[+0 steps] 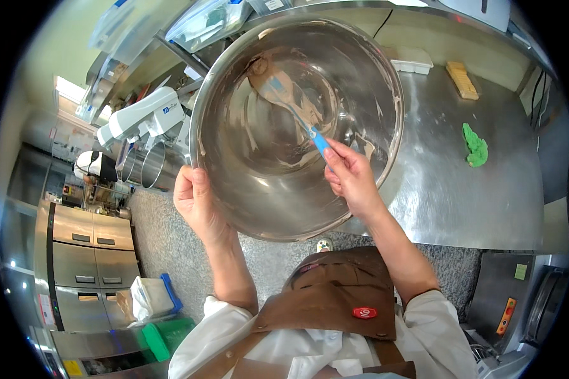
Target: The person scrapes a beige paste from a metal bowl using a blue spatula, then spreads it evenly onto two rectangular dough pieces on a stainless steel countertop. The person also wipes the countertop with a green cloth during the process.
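A long spatula with a blue handle [299, 116], its blade coated in brown mixture, is inside a large, round, shiny metal bowl [250, 189] streaked likewise; the right hand [351, 174] clasps the handle, blade beyond the fingers; its long axis slants far-left; the left hand [198, 202] grips the bowl's near-left rim.

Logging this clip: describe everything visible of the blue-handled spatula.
The blue-handled spatula has a bright blue grip, a thin paler shaft and a broad blade smeared with brown paste, its material hard to tell. It slants inside the metal bowl, blade toward the picture's upper left. The right hand holds the grip's lower end.
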Demonstrator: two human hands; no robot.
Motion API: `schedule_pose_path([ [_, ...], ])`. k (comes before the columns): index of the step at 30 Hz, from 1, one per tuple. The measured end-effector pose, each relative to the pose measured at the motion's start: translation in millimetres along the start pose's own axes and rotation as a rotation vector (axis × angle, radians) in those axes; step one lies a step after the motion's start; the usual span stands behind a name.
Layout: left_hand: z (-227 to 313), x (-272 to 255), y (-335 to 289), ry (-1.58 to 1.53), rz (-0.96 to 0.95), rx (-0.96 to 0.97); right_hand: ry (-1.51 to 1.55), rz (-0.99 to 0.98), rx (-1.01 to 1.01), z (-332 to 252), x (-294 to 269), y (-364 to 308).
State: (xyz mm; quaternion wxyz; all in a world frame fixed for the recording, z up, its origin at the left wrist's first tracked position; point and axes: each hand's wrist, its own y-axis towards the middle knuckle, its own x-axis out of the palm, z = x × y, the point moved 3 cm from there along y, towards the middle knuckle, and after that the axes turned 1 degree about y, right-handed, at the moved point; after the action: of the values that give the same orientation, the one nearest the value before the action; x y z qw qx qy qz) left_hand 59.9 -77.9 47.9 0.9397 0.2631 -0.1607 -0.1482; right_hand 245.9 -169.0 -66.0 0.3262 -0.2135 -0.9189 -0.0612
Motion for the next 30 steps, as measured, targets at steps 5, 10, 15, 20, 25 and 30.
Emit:
schedule_pose_path([
  [5, -11.5, 0.1, -3.8, 0.042, 0.064, 0.033, -0.016, -0.033, -0.101, -4.9, 31.5, -10.3],
  [10, -21.9, -0.7, -6.6, 0.054, 0.128, 0.014, 0.015, -0.087, -0.099, -7.0, 45.5, -17.8],
  [15, -33.3, -20.0, 0.6, 0.054, 0.19, -0.018, -0.04, -0.167, -0.06, -1.3, 28.6, -32.3],
  [20, -43.1, -51.0, 0.7, 0.04, 0.175, -0.057, -0.156, -0.134, 0.246, -5.6, -4.1, -32.9],
  [25, -47.6, -61.8, -0.3, 0.021, 0.143, -0.036, -0.172, -0.176, 0.488, 6.0, 5.8, -9.8],
  [30, -50.5, -68.9, -2.0, 0.029, 0.089, -0.103, -0.155, -0.187, 0.274, 2.1, 35.3, 10.2],
])
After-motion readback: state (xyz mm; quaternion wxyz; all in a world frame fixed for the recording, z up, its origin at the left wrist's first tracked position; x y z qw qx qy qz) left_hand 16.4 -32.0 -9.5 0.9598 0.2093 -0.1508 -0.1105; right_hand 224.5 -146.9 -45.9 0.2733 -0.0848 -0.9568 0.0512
